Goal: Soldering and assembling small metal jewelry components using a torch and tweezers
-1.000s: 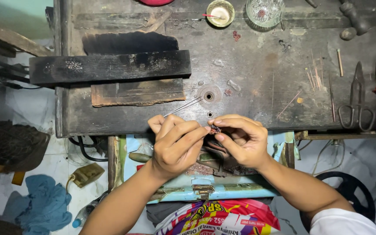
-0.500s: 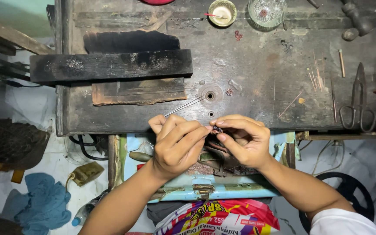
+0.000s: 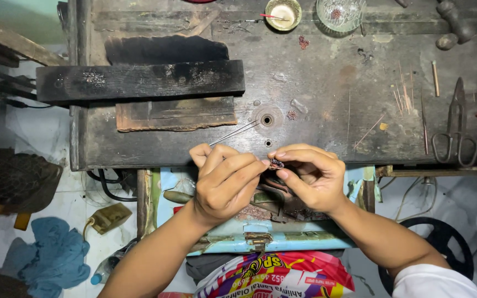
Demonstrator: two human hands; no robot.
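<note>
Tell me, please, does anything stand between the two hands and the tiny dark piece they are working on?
Nothing visible does: the right hand pinches the small dark piece in its fingertips, and the left hand brings the thin tweezers straight to it.

Lying at the bottom edge of the view, just below the pale blue drawer (image 3: 282, 241) and between the two forearms — one crinkled plastic package (image 3: 274, 276), showing red, yellow, white and purple panels with bold printed lettering. Bulging softly, partly cut off by the frame. Otherwise showing no labels, signs or screens.
</note>
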